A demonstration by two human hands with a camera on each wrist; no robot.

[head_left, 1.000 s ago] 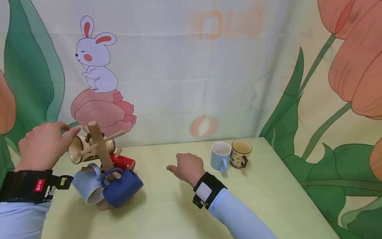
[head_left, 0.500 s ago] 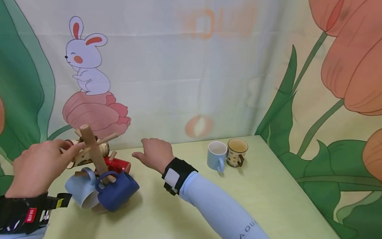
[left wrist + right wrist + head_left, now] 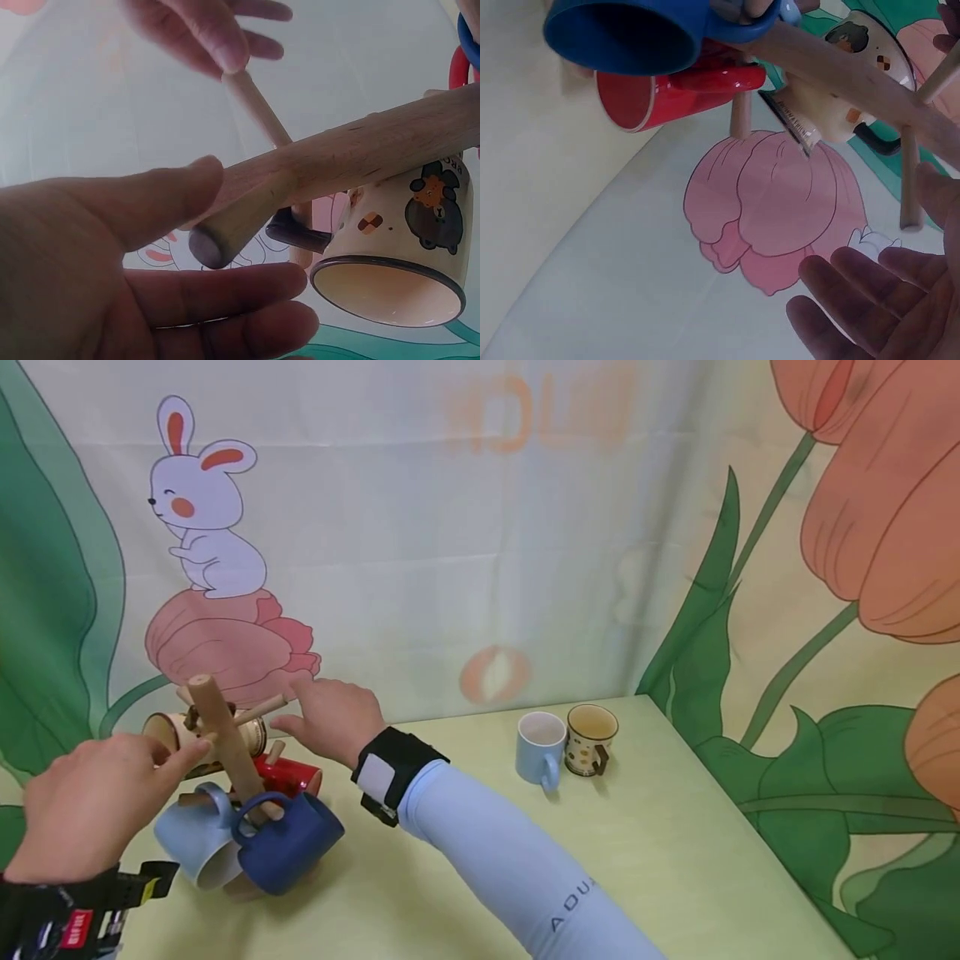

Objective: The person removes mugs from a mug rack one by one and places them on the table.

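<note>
A wooden mug tree [image 3: 225, 743] stands at the left of the table. On it hang a patterned cream mug [image 3: 401, 225], a red mug [image 3: 292, 777], a light blue mug [image 3: 189, 839] and a dark blue mug [image 3: 292, 847]. My left hand [image 3: 90, 802] is at the left of the tree, its thumb and loosely extended fingers around an upper peg [image 3: 240, 225] without gripping it. My right hand [image 3: 337, 718] is at the opposite peg [image 3: 910, 180], fingers extended. Its fingertips appear to touch that peg's end in the left wrist view.
Further right on the table [image 3: 420, 877] stand another light blue mug [image 3: 538, 752] and another patterned cream mug [image 3: 588, 747], side by side and upright. A printed cloth backdrop [image 3: 390, 610] rises behind the table's back edge.
My right hand has moved left from mid-table to the tree's right peg. The left hand has come lower and closer to the left peg. The view has turned slightly right.
</note>
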